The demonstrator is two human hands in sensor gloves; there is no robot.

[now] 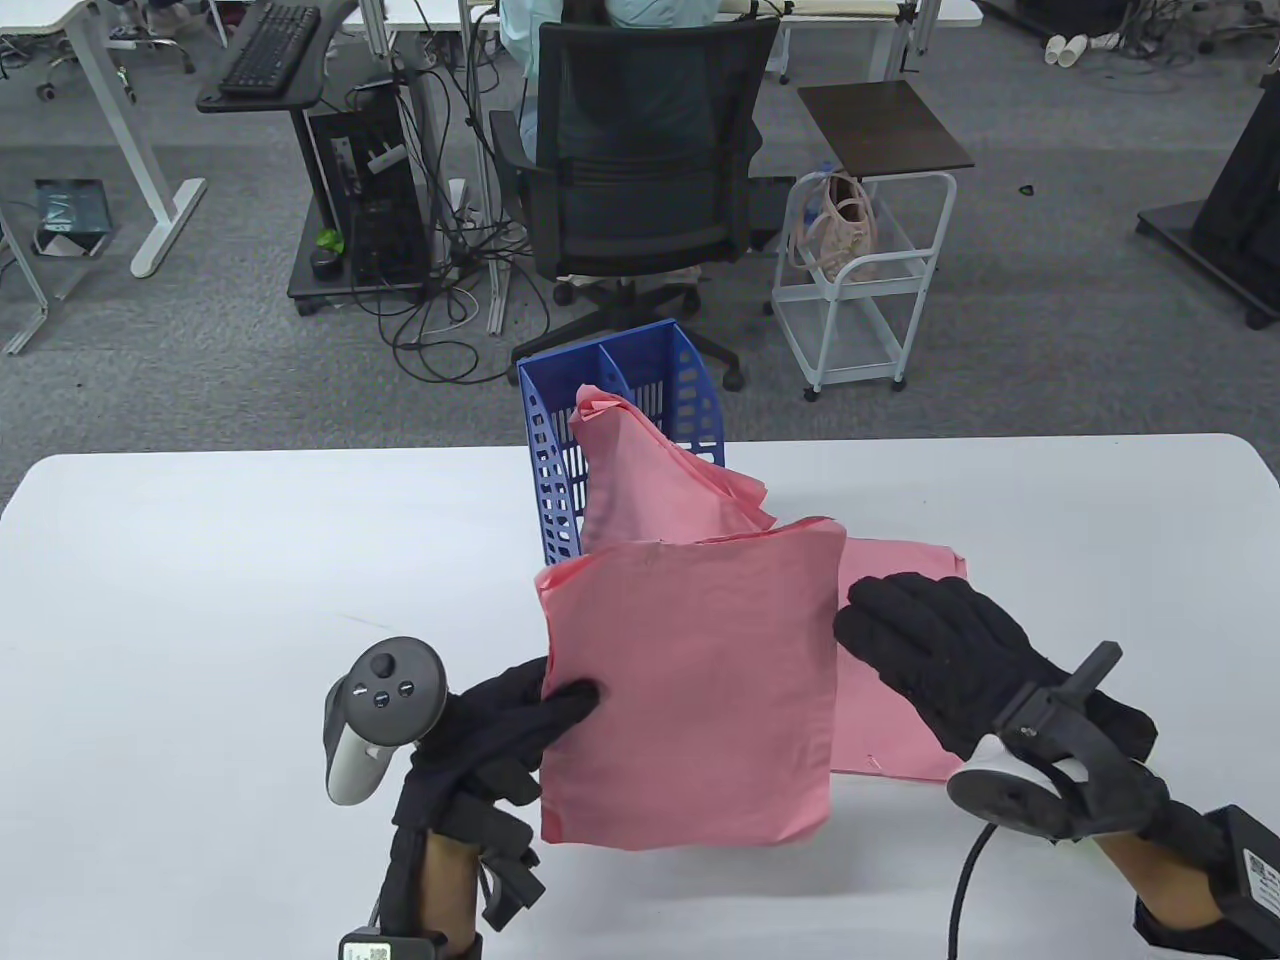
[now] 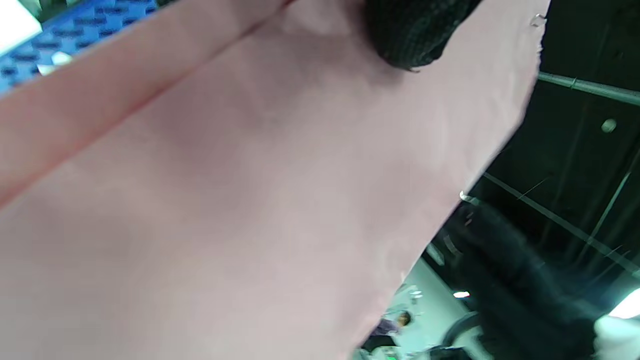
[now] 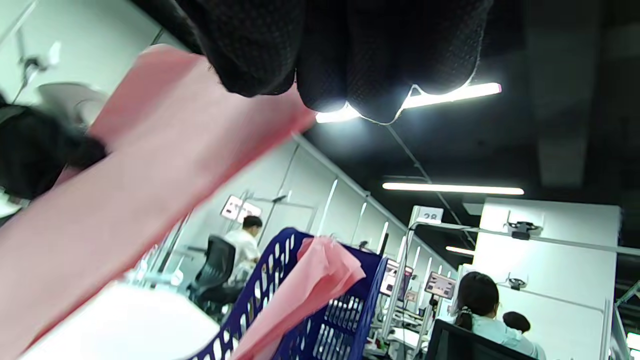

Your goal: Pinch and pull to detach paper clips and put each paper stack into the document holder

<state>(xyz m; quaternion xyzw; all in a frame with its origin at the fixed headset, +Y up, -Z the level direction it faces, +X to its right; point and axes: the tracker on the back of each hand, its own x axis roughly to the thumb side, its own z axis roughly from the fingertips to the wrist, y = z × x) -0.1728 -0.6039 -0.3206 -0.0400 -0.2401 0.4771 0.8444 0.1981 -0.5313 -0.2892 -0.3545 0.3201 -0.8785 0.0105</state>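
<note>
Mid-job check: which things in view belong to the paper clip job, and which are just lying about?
Job:
- held pink stack, gripped by left hand
- right hand at its right edge
- pink stack on table
- blue holder with pink paper in it

Lying about:
- office chair
- white cart
- keyboard
</note>
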